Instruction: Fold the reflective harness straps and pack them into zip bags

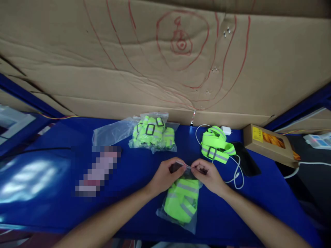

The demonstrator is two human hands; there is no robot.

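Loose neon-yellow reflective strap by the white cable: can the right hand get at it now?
Probably yes: the loose neon-yellow reflective strap lies uncovered just beyond the right hand, nothing between them; but that hand's fingers pinch the mouth of the clear plastic bag.

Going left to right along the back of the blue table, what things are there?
Empty clear bag, packed bag of green straps, loose green strap, black phone, cardboard box. Nearer, left hand and right hand pinch a third bag.

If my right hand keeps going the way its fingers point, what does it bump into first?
Probably your left hand: the right hand points leftward along the top edge of the bagged neon straps, which both hands pinch.
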